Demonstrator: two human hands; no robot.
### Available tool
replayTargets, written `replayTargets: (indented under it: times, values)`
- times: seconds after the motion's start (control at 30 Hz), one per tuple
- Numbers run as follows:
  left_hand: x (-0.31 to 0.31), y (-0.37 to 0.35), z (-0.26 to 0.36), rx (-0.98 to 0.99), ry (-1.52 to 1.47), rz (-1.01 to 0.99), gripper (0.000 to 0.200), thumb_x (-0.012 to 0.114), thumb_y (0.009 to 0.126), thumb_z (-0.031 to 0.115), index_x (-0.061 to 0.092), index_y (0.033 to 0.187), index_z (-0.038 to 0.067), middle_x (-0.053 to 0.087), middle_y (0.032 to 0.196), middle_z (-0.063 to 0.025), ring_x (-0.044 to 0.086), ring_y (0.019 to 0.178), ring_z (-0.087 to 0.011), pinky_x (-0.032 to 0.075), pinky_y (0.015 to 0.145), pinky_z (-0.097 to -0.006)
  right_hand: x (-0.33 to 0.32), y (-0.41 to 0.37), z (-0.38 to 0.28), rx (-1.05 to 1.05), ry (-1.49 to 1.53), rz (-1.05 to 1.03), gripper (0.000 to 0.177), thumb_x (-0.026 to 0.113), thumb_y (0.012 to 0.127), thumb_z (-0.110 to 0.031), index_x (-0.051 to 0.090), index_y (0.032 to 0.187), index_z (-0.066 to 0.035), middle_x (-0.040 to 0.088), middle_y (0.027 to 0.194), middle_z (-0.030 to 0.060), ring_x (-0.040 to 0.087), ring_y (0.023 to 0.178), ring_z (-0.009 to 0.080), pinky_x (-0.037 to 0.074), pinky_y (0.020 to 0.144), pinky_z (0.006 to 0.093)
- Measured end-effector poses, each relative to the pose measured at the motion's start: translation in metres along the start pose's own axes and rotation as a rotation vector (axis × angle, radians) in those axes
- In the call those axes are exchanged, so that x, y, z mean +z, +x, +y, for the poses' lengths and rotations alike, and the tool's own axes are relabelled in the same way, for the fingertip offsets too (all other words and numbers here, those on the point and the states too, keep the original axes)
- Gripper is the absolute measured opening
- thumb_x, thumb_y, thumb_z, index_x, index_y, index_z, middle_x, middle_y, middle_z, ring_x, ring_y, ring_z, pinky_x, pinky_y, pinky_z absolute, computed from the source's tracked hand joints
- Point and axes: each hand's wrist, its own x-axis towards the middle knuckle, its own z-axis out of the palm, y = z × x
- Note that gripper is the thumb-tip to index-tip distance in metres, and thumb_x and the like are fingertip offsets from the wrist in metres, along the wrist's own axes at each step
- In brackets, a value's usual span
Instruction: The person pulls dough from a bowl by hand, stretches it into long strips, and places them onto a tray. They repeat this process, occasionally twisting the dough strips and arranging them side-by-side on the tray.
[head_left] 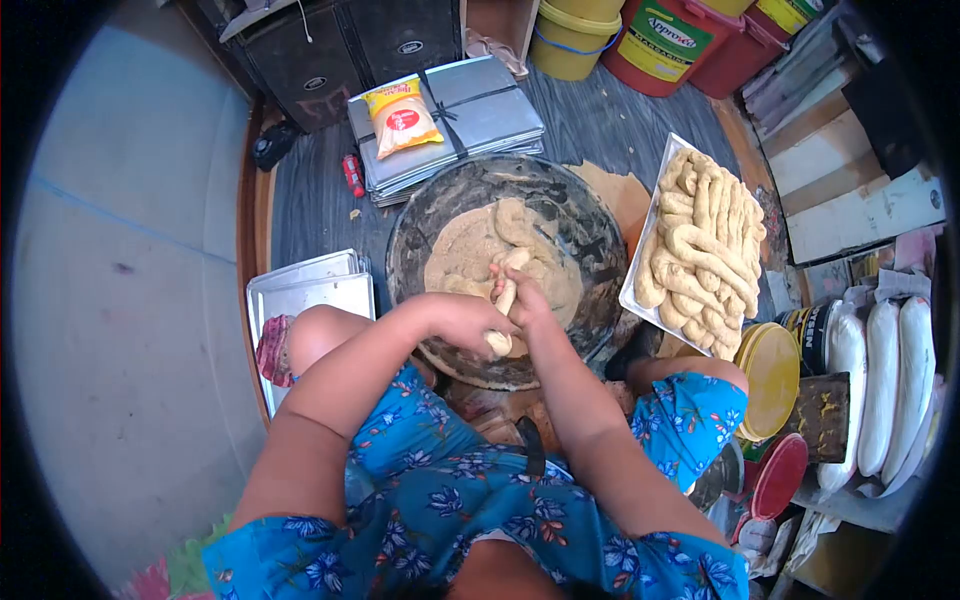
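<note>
Blue floral dress (440, 490) lay closest. Beyond it, left hand (465, 320) and right hand (530, 303) closed together around a dough roll (505, 298) above the dark bowl (590, 215); shaped rolls (705, 235) lay right of them.

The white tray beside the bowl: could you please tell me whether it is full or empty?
Full: the tray is heaped with dough ropes covering nearly all of it; only its rim shows.
</note>
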Motion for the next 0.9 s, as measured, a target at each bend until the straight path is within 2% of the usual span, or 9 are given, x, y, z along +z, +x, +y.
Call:
replayTargets:
  times: [0.1,0.2,0.27,0.37,0.43,0.57,0.67,0.8,0.9]
  values:
    - [-0.017,-0.001,-0.015,-0.124,0.080,0.032,0.051,0.070,0.073,0.043,0.061,0.104,0.003,0.065,0.093,-0.0185,0.063,0.083,-0.0296,0.048,0.072,-0.0388,0.007,-0.019,-0.011,-0.150,-0.209,-0.061,0.025,0.049,0.093,-0.011,0.038,0.116,-0.007,0.060,0.107,0.0096,0.050,0.063,0.0117,0.050,0.055,0.0249]
    - [-0.030,0.024,-0.045,-0.638,-0.021,0.344,0.070,0.062,0.073,0.061,0.061,0.104,-0.002,0.065,0.091,-0.0187,0.063,0.081,-0.0264,0.049,0.073,-0.0370,0.022,-0.041,0.001,-0.271,-0.508,-0.032,0.035,0.049,0.088,-0.004,0.039,0.121,-0.007,0.057,0.114,0.0106,0.052,0.072,0.0133,0.049,0.064,0.0284]
    - [-0.010,0.057,-0.113,-0.461,-0.455,0.451,0.069,0.060,0.075,0.061,0.061,0.104,-0.001,0.065,0.090,-0.0162,0.062,0.078,-0.0238,0.049,0.070,-0.0360,0.016,-0.038,0.017,-0.292,-0.874,-0.027,0.058,0.052,0.083,-0.001,0.028,0.135,-0.008,0.051,0.119,0.0104,0.053,0.094,0.0174,0.043,0.088,0.0323]
    - [0.003,0.063,-0.121,-0.431,-0.673,0.435,0.050,0.062,0.080,0.042,0.060,0.105,-0.001,0.064,0.087,-0.0109,0.061,0.076,-0.0199,0.049,0.062,-0.0326,-0.017,-0.009,0.072,-0.413,-1.175,-0.006,0.064,0.054,0.077,0.001,0.031,0.136,-0.007,0.053,0.115,0.0094,0.050,0.100,0.0173,0.040,0.090,0.0313]
    - [0.018,0.074,-0.141,-0.523,-0.475,0.517,0.041,0.063,0.080,0.031,0.059,0.105,-0.002,0.063,0.086,-0.0102,0.061,0.076,-0.0195,0.049,0.060,-0.0321,-0.014,-0.020,0.084,-0.413,-1.176,-0.026,0.064,0.055,0.076,-0.001,0.034,0.136,-0.007,0.051,0.117,0.0103,0.049,0.104,0.0177,0.040,0.090,0.0304]
    - [0.013,0.068,-0.141,-0.436,-0.987,0.855,0.036,0.060,0.076,0.018,0.058,0.105,-0.004,0.063,0.088,-0.0148,0.059,0.074,-0.0203,0.047,0.063,-0.0352,-0.007,-0.024,0.033,-0.058,-1.010,-0.125,0.063,0.058,0.074,-0.003,0.039,0.135,-0.006,0.045,0.130,0.0134,0.042,0.121,0.0208,0.037,0.097,0.0304]
    - [-0.002,0.052,-0.118,-0.412,-0.980,0.793,0.038,0.058,0.079,0.018,0.055,0.111,-0.002,0.062,0.093,-0.0127,0.061,0.078,-0.0210,0.048,0.065,-0.0349,0.012,-0.032,-0.003,-0.333,-1.061,0.115,0.060,0.058,0.076,-0.005,0.042,0.134,-0.008,0.045,0.132,0.0125,0.041,0.125,0.0218,0.035,0.101,0.0316]
    - [0.001,0.057,-0.117,-0.315,-0.803,0.638,0.036,0.059,0.079,0.020,0.058,0.107,-0.003,0.063,0.093,-0.0127,0.062,0.080,-0.0214,0.048,0.067,-0.0345,0.015,0.001,0.002,-0.813,-1.415,0.020,0.052,0.059,0.078,-0.009,0.048,0.129,-0.006,0.058,0.115,0.0090,0.052,0.112,0.0203,0.039,0.098,0.0308]
    - [-0.008,0.051,-0.117,-0.377,-0.568,0.575,0.035,0.060,0.076,0.022,0.062,0.100,-0.003,0.065,0.089,-0.0151,0.063,0.081,-0.0233,0.048,0.070,-0.0346,0.015,0.011,0.000,-0.332,-1.241,-0.207,0.047,0.061,0.078,-0.013,0.052,0.123,-0.003,0.061,0.108,0.0128,0.057,0.100,0.0218,0.043,0.089,0.0310]
